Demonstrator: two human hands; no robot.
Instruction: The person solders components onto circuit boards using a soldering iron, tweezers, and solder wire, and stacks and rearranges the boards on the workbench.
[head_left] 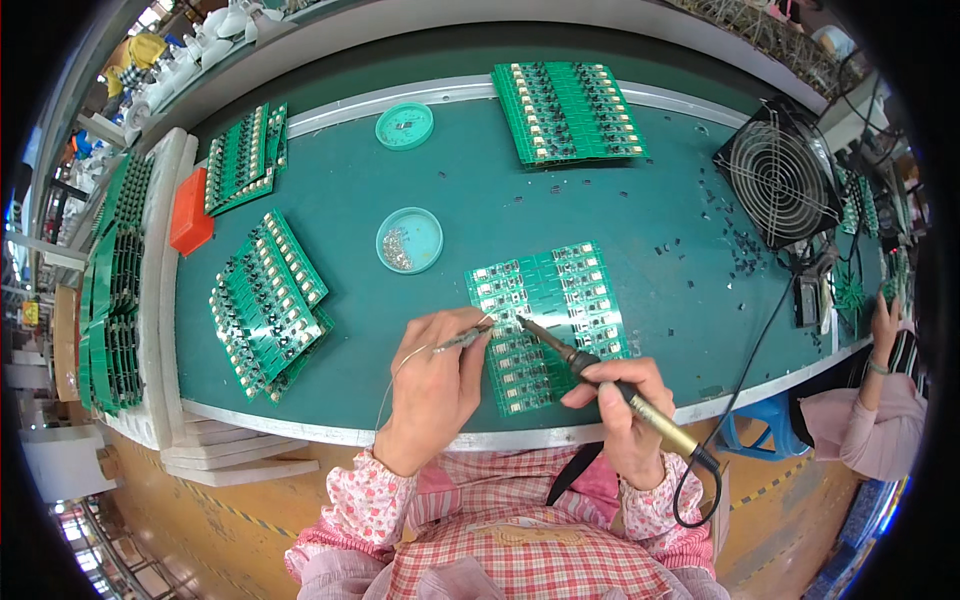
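Observation:
A green circuit board panel (545, 275) with rows of small parts lies flat before me at the table's front edge. My right hand (630, 405) is closed round the handle of a soldering iron (580, 360). Its tip points down and left at the panel's left-hand rows. At the panel's left edge, my left hand (435, 385) pinches a thin solder wire (398, 368), which curves back past the wrist. A slim grey metal tool (460, 341), seemingly tweezers, also sits in those fingers. Whether tip and wire touch a part is too small to tell.
Two round turquoise dishes (411, 226) hold tiny parts. Board stacks lie at the left (265, 300) and back (570, 115). A red box (191, 212) stands left. Small black parts (740, 250) lie scattered near a black fan (775, 180). Another person's arm (872, 375) shows at right.

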